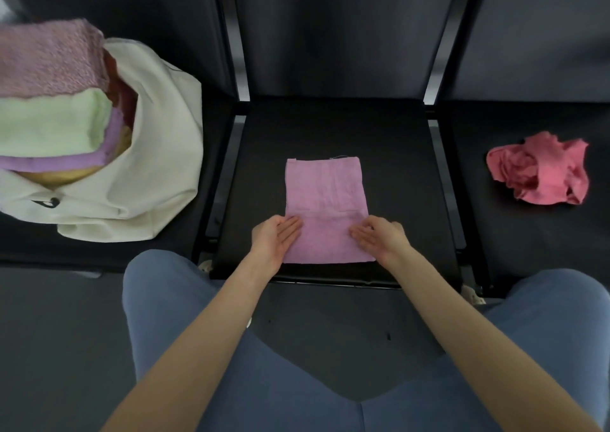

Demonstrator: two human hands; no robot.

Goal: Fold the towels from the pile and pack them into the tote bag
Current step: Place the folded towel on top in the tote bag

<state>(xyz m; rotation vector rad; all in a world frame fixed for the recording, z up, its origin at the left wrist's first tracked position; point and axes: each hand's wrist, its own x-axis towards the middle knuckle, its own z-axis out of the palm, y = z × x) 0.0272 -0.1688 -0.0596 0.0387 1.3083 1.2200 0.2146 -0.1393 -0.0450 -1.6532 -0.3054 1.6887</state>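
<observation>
A row of dark padded seats point(333, 127) with black frames serves as the bench. On the middle seat lies a pink towel point(325, 200), folded into a flat upright rectangle. The left hand point(275, 236) and right hand point(379, 236) press its near corners — each grip flat, fingers straight, holding nothing. A cream tote bag point(158, 154) on the left seat holds folded towels point(52, 111); a crumpled red towel point(539, 169) lies on the right seat.

Pink towel point(325, 200) on the middle seat point(396, 154): cloth, soft nubbly terry, matt. Crumpled coral towel point(541, 170): thinner-looking cloth, matt, heavily creased. Tote bag point(158, 154): plain cream woven canvas, matt, with a dark glossy button point(52, 202), possibly plastic. Folded towels point(49, 101) in it: fluffy terry. Seat: dark matt fabric; frame rails point(434, 78) smooth, faintly shiny, metal-like.
</observation>
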